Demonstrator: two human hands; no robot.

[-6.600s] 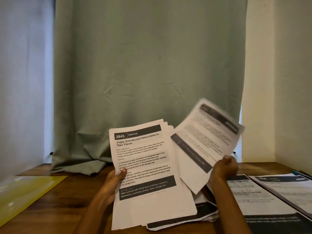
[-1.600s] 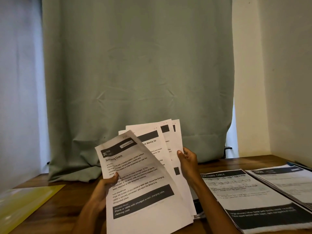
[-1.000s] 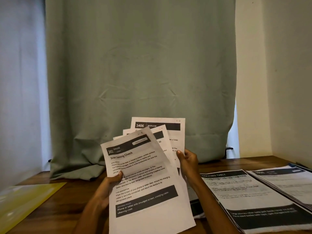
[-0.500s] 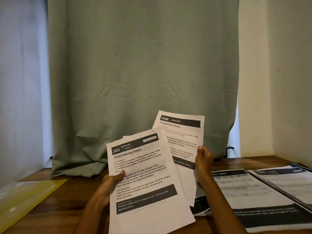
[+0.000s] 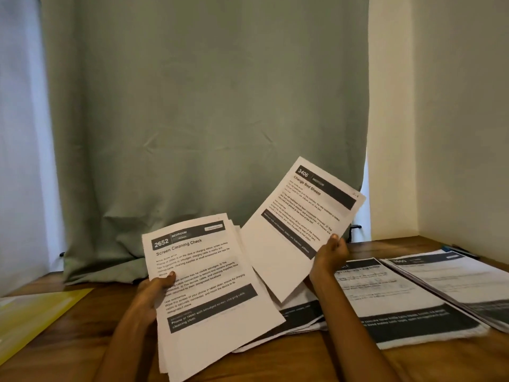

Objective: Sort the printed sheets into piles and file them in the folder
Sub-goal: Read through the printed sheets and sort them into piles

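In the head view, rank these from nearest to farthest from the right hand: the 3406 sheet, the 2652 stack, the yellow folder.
From the right hand:
1. 3406 sheet, pinched in that hand, raised and tilted.
2. 2652 stack, held by the left hand, left of centre.
3. Yellow folder, flat on the table at the far left edge.

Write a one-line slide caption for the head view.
Left hand holds the sheet stack; right hand pinches sheet 3406 above desk piles.
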